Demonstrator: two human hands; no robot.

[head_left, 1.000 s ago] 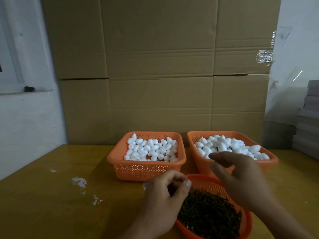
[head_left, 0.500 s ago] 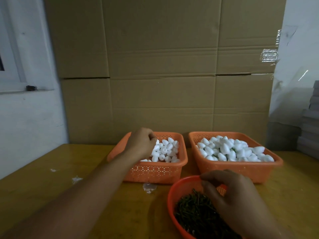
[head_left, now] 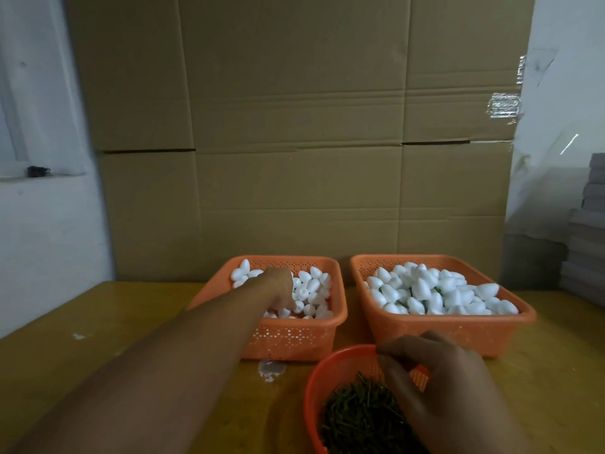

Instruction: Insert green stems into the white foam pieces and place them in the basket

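Left hand (head_left: 278, 290): since before, we see it sunk among foam (head_left: 311, 286) in left basket (head_left: 294, 339), grip unclear; right hand (head_left: 438, 385) curled over stems (head_left: 357, 417), hold hidden

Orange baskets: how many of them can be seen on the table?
3. One rectangular basket at the back left, one rectangular basket at the back right, both with white foam pieces, and one round basket of green stems in front. None seems hidden.

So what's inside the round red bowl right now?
The round red bowl holds a pile of green stems. The right hand covers its right side, hiding what the fingers hold.
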